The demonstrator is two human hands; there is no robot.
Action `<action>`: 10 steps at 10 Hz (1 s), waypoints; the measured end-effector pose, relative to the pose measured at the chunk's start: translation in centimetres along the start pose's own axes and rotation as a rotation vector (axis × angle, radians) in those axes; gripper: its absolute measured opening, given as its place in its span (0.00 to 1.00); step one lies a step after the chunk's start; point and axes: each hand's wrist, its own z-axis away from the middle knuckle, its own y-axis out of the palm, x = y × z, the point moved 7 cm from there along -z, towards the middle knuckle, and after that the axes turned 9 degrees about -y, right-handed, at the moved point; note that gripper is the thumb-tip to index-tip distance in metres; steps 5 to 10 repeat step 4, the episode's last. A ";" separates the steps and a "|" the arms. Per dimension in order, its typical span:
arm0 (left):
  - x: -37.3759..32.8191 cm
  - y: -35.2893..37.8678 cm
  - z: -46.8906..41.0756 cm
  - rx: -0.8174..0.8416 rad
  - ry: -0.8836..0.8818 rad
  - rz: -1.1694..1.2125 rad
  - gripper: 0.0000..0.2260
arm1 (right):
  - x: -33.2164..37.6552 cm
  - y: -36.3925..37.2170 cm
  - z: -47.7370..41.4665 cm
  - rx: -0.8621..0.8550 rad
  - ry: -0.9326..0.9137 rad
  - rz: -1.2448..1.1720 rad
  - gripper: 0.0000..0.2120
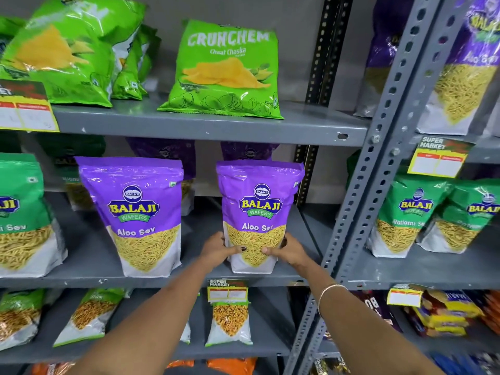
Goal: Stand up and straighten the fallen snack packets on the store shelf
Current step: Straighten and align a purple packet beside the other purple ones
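Grey steel shelving fills the head view, stocked with snack pouches. On the middle shelf, the right-hand purple Aloo Sev packet stands upright near the front edge. The left hand and right hand clamp its lower sides, thumbs across the front. Risk noted: released off-square, the soft base could buckle and tip it forward or against the neighbouring purple packet.

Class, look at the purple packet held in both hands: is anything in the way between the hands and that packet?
Nothing visible. The left hand and right hand already grip the lower sides of the purple packet, which stands upright on the middle shelf, apart from the other purple packet.
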 end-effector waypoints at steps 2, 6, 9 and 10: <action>0.2 0.1 0.6 -0.031 0.003 -0.040 0.18 | 0.0 0.3 0.8 0.021 0.003 0.011 0.27; -0.4 -0.9 1.8 -0.159 0.064 -0.193 0.33 | 2.9 -0.1 1.8 -0.113 -0.057 0.082 0.52; -0.4 -0.9 1.8 -0.159 0.064 -0.193 0.33 | 2.9 -0.1 1.8 -0.113 -0.057 0.082 0.52; -0.4 -0.9 1.8 -0.159 0.064 -0.193 0.33 | 2.9 -0.1 1.8 -0.113 -0.057 0.082 0.52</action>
